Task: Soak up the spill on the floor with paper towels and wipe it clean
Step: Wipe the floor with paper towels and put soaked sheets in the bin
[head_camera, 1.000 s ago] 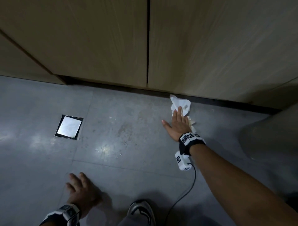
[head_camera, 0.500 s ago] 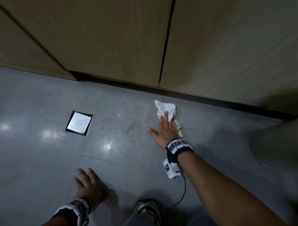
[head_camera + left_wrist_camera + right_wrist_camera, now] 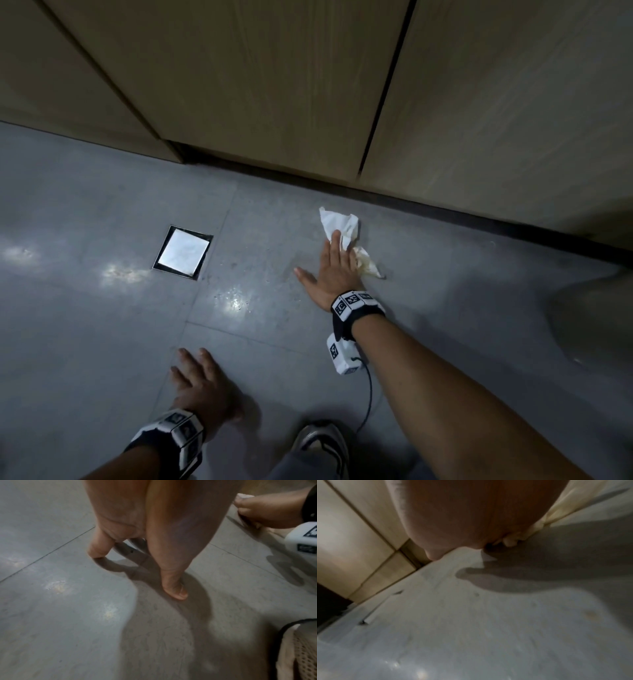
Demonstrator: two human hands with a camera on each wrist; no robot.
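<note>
A crumpled white paper towel [image 3: 344, 229] with yellowish stains lies on the grey tiled floor [image 3: 102, 342] close to the cabinet base. My right hand [image 3: 330, 270] lies flat on it with straight fingers and the thumb spread left, pressing it down. In the right wrist view the palm [image 3: 471, 513] fills the top and a stained edge of the towel [image 3: 556, 512] shows beside it. A faint damp smear [image 3: 246, 294] with small specks marks the floor left of that hand. My left hand [image 3: 202, 383] rests on the floor near me, braced on thumb and fingertips [image 3: 175, 591].
Wooden cabinet doors [image 3: 274, 85] with a dark toe gap run along the far side. A square metal floor drain cover [image 3: 183, 253] sits to the left. My shoe [image 3: 322, 445] is at the bottom, and a curved pale object [image 3: 596, 318] stands at the right.
My right hand has slid the towel left and towards me, away from the cabinet base. The left hand stays planted on the floor.
</note>
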